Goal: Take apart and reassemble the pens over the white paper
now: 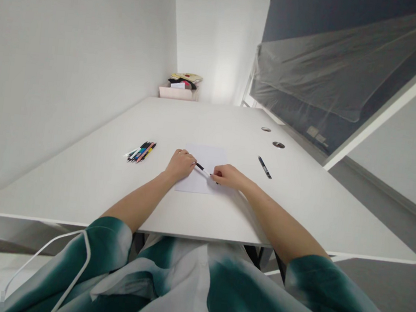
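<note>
A black and white pen [203, 169] slants between my two hands, above a sheet of white paper [193, 186] on the table. At its upper left end, the fingers of my left hand [180, 165] close on the black part. My right hand [227, 176] has its fingers curled and pinched round the lower right end. To the left lies a bundle of several pens [141, 152] in different colours, side by side. One dark pen [265, 167] rests apart on the right.
The white table [200, 220] runs up to the wall on the left. Two round metal discs [278, 145] sit near its right edge. At the far end stands a pale box [177, 93] with things piled in it. A dark panel [316, 63] under plastic sheeting rises at right.
</note>
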Demonstrator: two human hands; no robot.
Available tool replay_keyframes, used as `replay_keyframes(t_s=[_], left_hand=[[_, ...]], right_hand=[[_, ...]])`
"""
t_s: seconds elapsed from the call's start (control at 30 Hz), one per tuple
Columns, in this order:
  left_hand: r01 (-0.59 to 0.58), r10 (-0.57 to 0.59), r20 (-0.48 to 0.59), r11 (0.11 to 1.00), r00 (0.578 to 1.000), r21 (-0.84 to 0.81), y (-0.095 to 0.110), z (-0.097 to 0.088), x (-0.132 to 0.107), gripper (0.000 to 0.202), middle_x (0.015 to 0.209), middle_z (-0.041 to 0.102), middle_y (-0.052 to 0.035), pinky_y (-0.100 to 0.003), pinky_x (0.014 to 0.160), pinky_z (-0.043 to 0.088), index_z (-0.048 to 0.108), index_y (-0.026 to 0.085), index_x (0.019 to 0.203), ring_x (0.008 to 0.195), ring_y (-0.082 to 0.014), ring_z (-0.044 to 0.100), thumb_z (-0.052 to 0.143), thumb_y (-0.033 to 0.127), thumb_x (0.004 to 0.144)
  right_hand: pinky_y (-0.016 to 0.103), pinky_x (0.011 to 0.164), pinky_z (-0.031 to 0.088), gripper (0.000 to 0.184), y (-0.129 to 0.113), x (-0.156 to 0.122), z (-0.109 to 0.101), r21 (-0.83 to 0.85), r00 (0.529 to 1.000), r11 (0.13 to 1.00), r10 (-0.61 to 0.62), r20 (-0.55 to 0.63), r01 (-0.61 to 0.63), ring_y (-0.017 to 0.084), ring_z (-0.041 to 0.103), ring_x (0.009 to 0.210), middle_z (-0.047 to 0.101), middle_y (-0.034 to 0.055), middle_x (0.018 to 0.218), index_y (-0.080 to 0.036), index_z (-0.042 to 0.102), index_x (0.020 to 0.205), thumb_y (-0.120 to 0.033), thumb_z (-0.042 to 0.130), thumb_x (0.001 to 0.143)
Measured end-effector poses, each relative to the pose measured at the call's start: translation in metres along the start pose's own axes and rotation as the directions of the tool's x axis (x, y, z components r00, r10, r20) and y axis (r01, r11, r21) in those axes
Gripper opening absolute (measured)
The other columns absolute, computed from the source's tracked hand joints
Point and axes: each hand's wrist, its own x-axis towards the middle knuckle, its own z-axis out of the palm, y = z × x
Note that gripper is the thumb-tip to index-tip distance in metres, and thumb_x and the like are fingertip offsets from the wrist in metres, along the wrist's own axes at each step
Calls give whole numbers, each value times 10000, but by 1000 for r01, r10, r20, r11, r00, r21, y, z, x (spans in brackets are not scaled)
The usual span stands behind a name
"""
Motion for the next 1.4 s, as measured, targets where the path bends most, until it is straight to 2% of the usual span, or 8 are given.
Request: replay_keyframes(t_s=[0.17, 0.27, 0.37, 0.47, 0.57, 0.7, 0.93, 1.4], left_hand=[[31, -31, -11, 999, 999, 25, 1, 0, 0, 280, 1070, 723, -114, -494, 956, 389, 723, 234, 1062, 1068, -306, 575, 519, 255, 872], [60, -58, -49, 997, 997, 44, -1, 0, 0, 422, 1215, 659, -135, -473, 964, 396, 614, 195, 1267, 1116, -315, 554, 550, 274, 858], [84, -81, -40, 994, 996, 65, -4, 2, 0, 507, 1241, 631, -154, -459, 963, 402, 546, 150, 1337, 1113, -322, 554, 563, 295, 851], [93, -91, -32, 994, 995, 62, -6, 4, 0, 509, 1240, 624, -156, -457, 967, 401, 538, 144, 1336, 1107, -320, 556, 560, 309, 854], [92, -90, -36, 995, 995, 40, -6, 5, 0, 486, 1234, 626, -152, -463, 974, 397, 549, 156, 1316, 1110, -321, 554, 560, 311, 855], [93, -92, -37, 995, 995, 21, -6, 7, 0, 452, 1228, 630, -147, -466, 973, 397, 572, 166, 1283, 1112, -321, 556, 563, 311, 855], [104, -103, -30, 994, 994, 25, -6, 6, -1, 381, 1222, 636, -125, -457, 977, 395, 616, 178, 1213, 1110, -304, 559, 551, 328, 869], [119, -119, -7, 993, 993, 13, -5, 5, -1, 288, 1171, 653, -92, -437, 982, 387, 667, 194, 1094, 1089, -275, 558, 539, 330, 875]], right_hand=[[265, 569, 324, 211, 0, 0, -2, 61, 1000, 998, -10, 19, 9, 140, 493, 556, 604, 8, 566, -208, 611, 620, -344, 622, 782], [266, 578, 322, 216, 15, 0, -10, 96, 994, 994, 53, -91, -44, 145, 489, 565, 587, 7, 561, -216, 603, 607, -352, 637, 771], [282, 597, 321, 212, 41, -3, -28, 62, 962, 983, 180, -207, -171, 161, 500, 582, 577, 23, 555, -214, 588, 564, -304, 682, 731], [281, 588, 335, 178, 69, -12, -52, -61, 899, 927, 342, -272, -370, 167, 532, 605, 612, 43, 593, -198, 611, 572, -263, 658, 732], [269, 570, 355, 178, 92, -28, -76, -145, 805, 819, 486, -341, -556, 167, 564, 626, 657, 60, 630, -175, 680, 650, -287, 610, 769], [263, 571, 375, 203, 110, -47, -93, -161, 718, 725, 576, -391, -669, 181, 608, 676, 698, 86, 690, -154, 725, 700, -303, 607, 772], [234, 546, 369, 208, 120, -52, -89, -137, 667, 666, 668, -330, -734, 169, 630, 681, 714, 88, 726, -139, 737, 733, -291, 606, 787], [233, 558, 386, 206, 129, -48, -78, -124, 619, 619, 708, -338, -776, 163, 621, 677, 695, 71, 729, -141, 731, 779, -291, 590, 772]])
